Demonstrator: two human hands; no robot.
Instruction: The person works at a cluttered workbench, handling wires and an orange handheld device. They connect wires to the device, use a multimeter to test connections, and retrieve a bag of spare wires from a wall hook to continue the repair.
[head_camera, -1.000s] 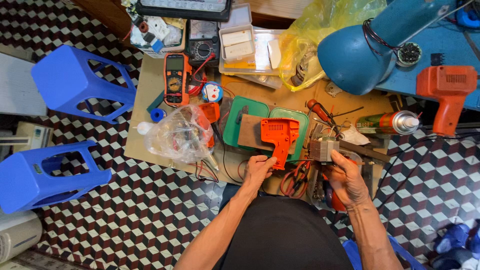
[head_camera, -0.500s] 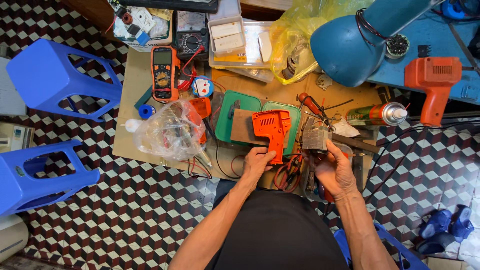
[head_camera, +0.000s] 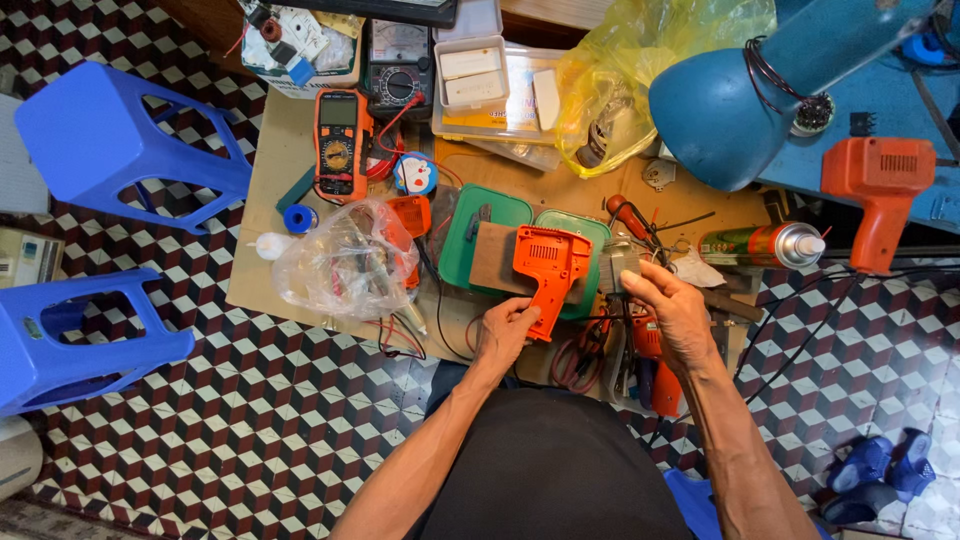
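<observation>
Since the earlier frame the right hand (head_camera: 672, 312) has risen off the bench to pinch a grey motor part (head_camera: 618, 266), while the left hand (head_camera: 506, 333) stays on the shell's grip. Far left stand two blue stools (head_camera: 110, 140). On the board lie two meters (head_camera: 338, 143), one clear bag (head_camera: 345, 258) and two green trays (head_camera: 462, 228). Left fingers are closed round the handle of the orange shell (head_camera: 546, 265), which lies over the trays, mid-board. Right of it are one spray can (head_camera: 758, 244), one blue lamp (head_camera: 722, 100) and one orange drill (head_camera: 880, 190).
</observation>
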